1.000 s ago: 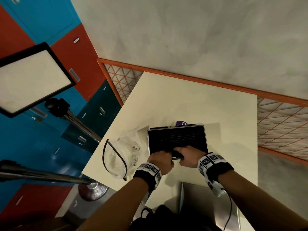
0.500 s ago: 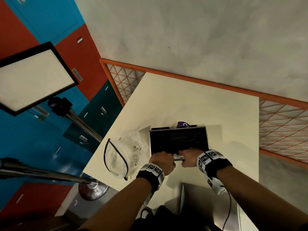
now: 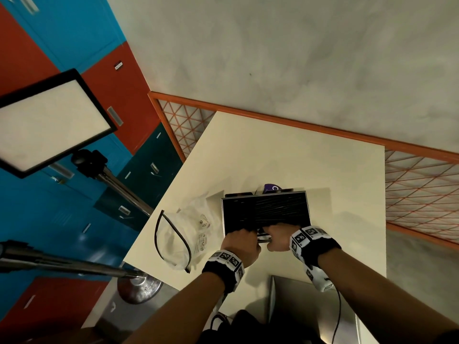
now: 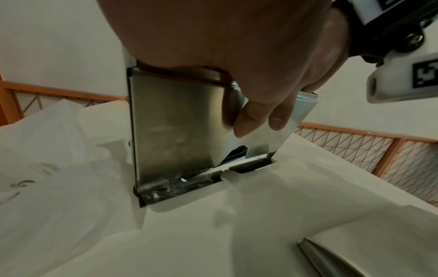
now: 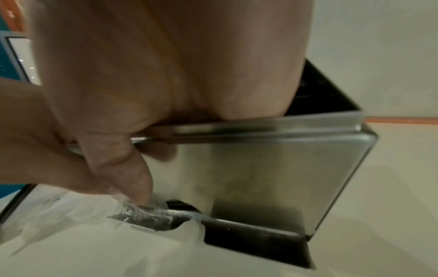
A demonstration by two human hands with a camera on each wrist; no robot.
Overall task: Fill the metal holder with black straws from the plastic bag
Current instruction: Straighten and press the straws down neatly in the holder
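Note:
The metal holder [image 3: 308,209] stands open-topped on the cream table [image 3: 285,155], with black straws [image 3: 265,209] lying across its inside. Both hands sit side by side on its near rim. My left hand [image 3: 242,243] curls over the rim's left part. My right hand [image 3: 279,238] hooks its fingers inside, and its thumb [image 5: 129,178] points down the front wall [image 5: 260,178]. Crinkled clear wrap shows in the slot [image 5: 147,217] at the holder's foot. The plastic bag [image 3: 183,232] lies flat and pale to the left of the holder [image 4: 173,121].
A small purple object [image 3: 272,187] sits just behind the holder. A flat metal piece [image 3: 310,306] lies at the table's near edge. A light panel [image 3: 49,122] and its stand poles [image 3: 74,266] are on the left, beside coloured lockers. An orange-framed railing [image 3: 422,194] runs behind the table.
Both hands have drawn back toward me, from lying on the straws inside the holder to gripping its near rim. The holder and bag have stayed where they were.

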